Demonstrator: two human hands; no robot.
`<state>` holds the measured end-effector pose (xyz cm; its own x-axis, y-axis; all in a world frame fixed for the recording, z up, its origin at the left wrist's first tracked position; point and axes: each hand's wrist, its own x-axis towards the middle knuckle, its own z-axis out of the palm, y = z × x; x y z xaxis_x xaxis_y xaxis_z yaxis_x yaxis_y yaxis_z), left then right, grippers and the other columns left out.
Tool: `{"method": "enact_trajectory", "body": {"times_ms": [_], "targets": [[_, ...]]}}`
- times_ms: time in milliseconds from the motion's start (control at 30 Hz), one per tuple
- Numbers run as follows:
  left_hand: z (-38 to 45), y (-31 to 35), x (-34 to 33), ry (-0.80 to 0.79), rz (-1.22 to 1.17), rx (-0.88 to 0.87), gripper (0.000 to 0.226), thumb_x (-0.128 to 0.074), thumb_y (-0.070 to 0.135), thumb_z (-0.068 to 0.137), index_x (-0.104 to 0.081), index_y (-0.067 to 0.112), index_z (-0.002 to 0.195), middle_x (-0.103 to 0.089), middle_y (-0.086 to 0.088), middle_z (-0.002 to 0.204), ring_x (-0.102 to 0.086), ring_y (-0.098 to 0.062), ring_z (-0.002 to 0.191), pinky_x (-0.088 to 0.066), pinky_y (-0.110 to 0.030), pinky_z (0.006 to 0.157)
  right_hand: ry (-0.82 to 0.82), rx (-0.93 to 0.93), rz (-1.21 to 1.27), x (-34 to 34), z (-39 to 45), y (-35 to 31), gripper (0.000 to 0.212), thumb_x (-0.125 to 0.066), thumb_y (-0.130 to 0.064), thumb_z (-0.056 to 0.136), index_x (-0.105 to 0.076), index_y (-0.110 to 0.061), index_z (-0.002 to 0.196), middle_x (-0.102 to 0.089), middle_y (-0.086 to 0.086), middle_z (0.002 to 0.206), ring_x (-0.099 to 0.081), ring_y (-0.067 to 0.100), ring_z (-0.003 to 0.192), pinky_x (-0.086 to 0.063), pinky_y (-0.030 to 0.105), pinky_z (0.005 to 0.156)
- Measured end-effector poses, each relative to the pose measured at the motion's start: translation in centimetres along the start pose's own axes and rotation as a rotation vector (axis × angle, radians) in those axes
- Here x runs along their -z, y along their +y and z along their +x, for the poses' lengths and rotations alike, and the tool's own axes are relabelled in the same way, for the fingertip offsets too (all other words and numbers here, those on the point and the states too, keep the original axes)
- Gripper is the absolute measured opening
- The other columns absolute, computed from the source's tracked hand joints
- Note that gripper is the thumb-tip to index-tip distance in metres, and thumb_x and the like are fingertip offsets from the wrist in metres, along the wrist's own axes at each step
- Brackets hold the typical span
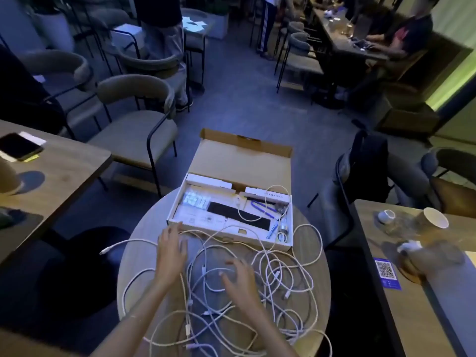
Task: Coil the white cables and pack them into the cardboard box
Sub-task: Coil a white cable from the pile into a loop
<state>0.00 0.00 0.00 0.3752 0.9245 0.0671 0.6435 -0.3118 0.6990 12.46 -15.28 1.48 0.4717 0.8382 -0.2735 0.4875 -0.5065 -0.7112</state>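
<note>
The white cables (pixel 270 284) are lying in a loose tangle across the round table (pixel 134 266), none coiled yet, so the work looks barely begun. One cable loop is trailing into the cardboard box (pixel 257 161), which is sitting open just behind the tangle, already holding small white boxes, a black strip and a blue cord. The left hand (pixel 171 247) and right hand (pixel 238 275) are hovering over the cables, fingers spread, gripping nothing.

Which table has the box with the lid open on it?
The round table in the middle, under both hands. The open cardboard box sits on it by the tangled white cables. The left table holds a phone, the right table cups.
</note>
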Motion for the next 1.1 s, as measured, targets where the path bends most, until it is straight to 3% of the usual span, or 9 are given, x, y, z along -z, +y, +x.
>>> {"method": "enact_trajectory", "body": {"times_ms": [133, 333, 433, 567, 700, 867, 967, 1033, 1100], "targets": [[2.0, 0.6, 0.0, -0.135, 0.05, 0.11, 0.014, -0.055, 0.015, 0.091, -0.064, 0.004, 0.094, -0.067, -0.02, 0.094, -0.061, -0.038, 0.091, -0.048, -0.044, 0.079, 0.082, 0.067, 0.043, 1.6, 1.4, -1.5, 0.02, -0.054, -0.023, 0.092, -0.061, -0.019, 0.111, -0.058, 0.0, 0.117, -0.048, 0.015, 0.117, -0.036, 0.025, 0.1], [1.4, 5.1, 0.9, -0.234, -0.195, 0.143, 0.035, -0.043, 0.02, 0.098, -0.054, 0.013, 0.066, -0.05, 0.004, 0.054, -0.049, -0.016, 0.053, -0.036, -0.028, 0.051, 0.103, 0.272, 0.196, 2.6, 3.3, -5.2, 0.039, -0.04, -0.01, 0.098, -0.044, -0.017, 0.136, -0.045, -0.01, 0.134, -0.039, -0.006, 0.123, -0.025, 0.002, 0.102], [1.7, 6.9, 3.1, -0.438, -0.572, 0.238, 0.036, -0.039, 0.026, 0.1, -0.047, 0.009, 0.069, -0.035, 0.01, 0.046, -0.029, -0.011, 0.044, -0.027, -0.019, 0.04, 0.113, 0.214, 0.39, 2.4, 4.6, -7.9, 0.033, -0.04, -0.014, 0.1, -0.05, -0.015, 0.132, -0.052, -0.011, 0.128, -0.045, -0.024, 0.106, -0.033, -0.001, 0.09], [3.2, 8.6, 6.5, -0.446, -0.976, 0.341, 0.036, -0.036, 0.032, 0.1, -0.047, 0.014, 0.071, -0.026, 0.009, 0.045, -0.02, -0.002, 0.035, -0.015, -0.014, 0.036, 0.155, 0.164, 0.592, 2.0, 5.0, -9.4, 0.021, -0.044, -0.018, 0.1, -0.065, -0.017, 0.098, -0.061, -0.006, 0.073, -0.059, 0.0, 0.068, -0.047, 0.016, 0.069], [5.2, 9.7, 7.9, -0.447, -1.38, 0.404, 0.031, -0.028, 0.029, 0.101, -0.053, 0.014, 0.09, -0.034, 0.009, 0.046, -0.024, -0.001, 0.031, -0.012, -0.014, 0.035, 0.062, 0.107, 0.586, 1.4, 4.1, -8.8, 0.033, -0.04, -0.02, 0.101, -0.062, 0.002, 0.089, -0.055, -0.003, 0.058, -0.054, 0.004, 0.051, -0.047, 0.018, 0.056], [4.5, 10.8, 5.7, -0.323, -1.337, 0.277, 0.034, -0.029, 0.016, 0.101, -0.047, 0.002, 0.127, -0.046, 0.006, 0.065, -0.035, -0.002, 0.042, -0.024, -0.011, 0.04, -0.103, 0.134, 0.226, 1.7, 2.9, -8.4, 0.011, -0.045, -0.022, 0.098, -0.054, -0.029, 0.099, -0.067, 0.009, 0.078, -0.065, 0.018, 0.069, -0.054, 0.037, 0.073], [4.8, 10.6, 5.2, -0.155, -1.281, 0.194, 0.037, -0.029, 0.016, 0.102, -0.043, 0.001, 0.133, -0.048, 0.005, 0.066, -0.036, -0.002, 0.046, -0.03, -0.01, 0.044, -0.225, 0.156, -0.002, 2.3, 2.4, -7.5, 0.028, -0.044, -0.015, 0.094, -0.059, -0.024, 0.116, -0.067, 0.015, 0.092, -0.065, 0.03, 0.091, -0.05, 0.036, 0.084], [5.6, 10.3, 5.5, -0.051, -1.198, 0.093, 0.034, -0.03, 0.015, 0.102, -0.045, 0.005, 0.132, -0.053, 0.009, 0.061, -0.037, -0.002, 0.047, -0.033, -0.01, 0.047, -0.279, 0.185, -0.054, 2.9, 1.8, -7.2, 0.032, -0.039, -0.008, 0.093, -0.062, -0.011, 0.116, -0.064, 0.012, 0.084, -0.064, 0.028, 0.08, -0.05, 0.031, 0.074], [6.2, 10.1, 5.9, -0.019, -1.032, -0.012, 0.032, -0.032, 0.014, 0.102, -0.045, 0.013, 0.131, -0.059, 0.008, 0.061, -0.04, -0.002, 0.048, -0.035, -0.01, 0.046, -0.317, 0.215, 0.0, 3.6, 1.1, -7.4, 0.029, -0.039, -0.009, 0.096, -0.064, -0.004, 0.11, -0.056, 0.0, 0.065, -0.057, 0.006, 0.057, -0.045, 0.017, 0.062]]}}
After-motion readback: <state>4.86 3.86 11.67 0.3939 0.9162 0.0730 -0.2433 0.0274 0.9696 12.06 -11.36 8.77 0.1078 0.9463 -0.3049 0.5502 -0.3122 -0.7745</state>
